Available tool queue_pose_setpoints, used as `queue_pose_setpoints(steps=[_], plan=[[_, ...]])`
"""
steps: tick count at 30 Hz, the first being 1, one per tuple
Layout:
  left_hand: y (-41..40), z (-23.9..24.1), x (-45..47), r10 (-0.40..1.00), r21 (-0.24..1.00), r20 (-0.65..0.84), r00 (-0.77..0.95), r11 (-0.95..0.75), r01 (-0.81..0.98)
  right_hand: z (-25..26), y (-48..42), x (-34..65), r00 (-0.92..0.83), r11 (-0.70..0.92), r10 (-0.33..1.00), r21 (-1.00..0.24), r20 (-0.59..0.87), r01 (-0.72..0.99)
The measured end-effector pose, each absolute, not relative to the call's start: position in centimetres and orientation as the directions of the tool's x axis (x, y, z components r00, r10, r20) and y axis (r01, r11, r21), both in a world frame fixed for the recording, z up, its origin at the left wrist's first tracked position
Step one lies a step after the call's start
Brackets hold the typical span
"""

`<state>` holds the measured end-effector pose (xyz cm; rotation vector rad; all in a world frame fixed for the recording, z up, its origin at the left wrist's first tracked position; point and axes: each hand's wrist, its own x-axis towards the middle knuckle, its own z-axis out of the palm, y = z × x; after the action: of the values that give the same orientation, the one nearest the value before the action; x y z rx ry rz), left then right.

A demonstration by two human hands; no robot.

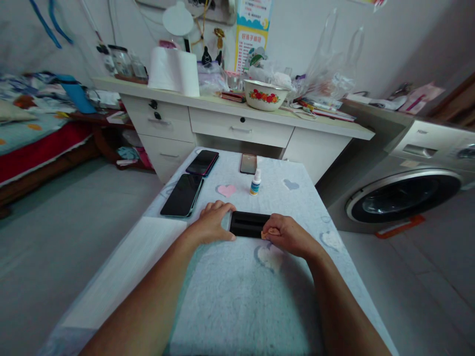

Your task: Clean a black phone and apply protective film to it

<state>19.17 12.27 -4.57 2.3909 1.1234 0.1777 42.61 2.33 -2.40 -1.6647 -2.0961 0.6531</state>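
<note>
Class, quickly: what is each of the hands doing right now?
Left hand: fingers loosely curled, resting on the left end of the black phone.
Right hand: closed on the phone's right end.

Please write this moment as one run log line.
left hand: steadies phone | right hand: on phone's right end | bottle: upright behind

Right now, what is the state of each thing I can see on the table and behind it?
Black phone: flat on the table, screen dark, held at both ends.
Left hand: resting on the phone's left end.
Right hand: pressing a small orange piece on the phone's right end.
Small bottle: upright, capped.
Three other phones: lying flat, screens dark.
Desk drawers: closed.
Washing machine door: closed.
</note>
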Motion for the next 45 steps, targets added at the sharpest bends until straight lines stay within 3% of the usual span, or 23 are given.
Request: queue_pose_setpoints(steps=[13, 20, 28, 40, 45], plan=[[12.3, -5.0, 19.1, 0.752, 0.496, -0.058, 0.656, -0.548, 0.673, -3.9, 3.5, 44.7, 0.092, -0.007, 0.985, -0.497, 0.146, 0.867], [12.2, -4.6, 19.2, 0.760, 0.490, -0.079, 0.645, -0.534, 0.689, -3.9, 3.6, 45.2, 0.179, -0.097, 0.973, -0.452, 0.143, 0.887], [12.3, -4.5, 19.5, 0.762, 0.471, -0.103, 0.639, -0.528, 0.706, -3.1, 3.0, 45.2, 0.022, 0.020, 0.996, -0.467, 0.086, 0.884], [12.3, -5.2, 19.5, 0.772, 0.473, -0.072, 0.632, -0.531, 0.703, -1.5, 1.9, 43.9, -0.229, 0.131, 0.969, -0.589, -0.095, 0.798], [12.2, -5.0, 19.6, 0.773, 0.466, -0.104, 0.626, -0.518, 0.717, -1.4, 1.7, 44.0, -0.258, 0.140, 0.959, -0.600, -0.114, 0.788]])
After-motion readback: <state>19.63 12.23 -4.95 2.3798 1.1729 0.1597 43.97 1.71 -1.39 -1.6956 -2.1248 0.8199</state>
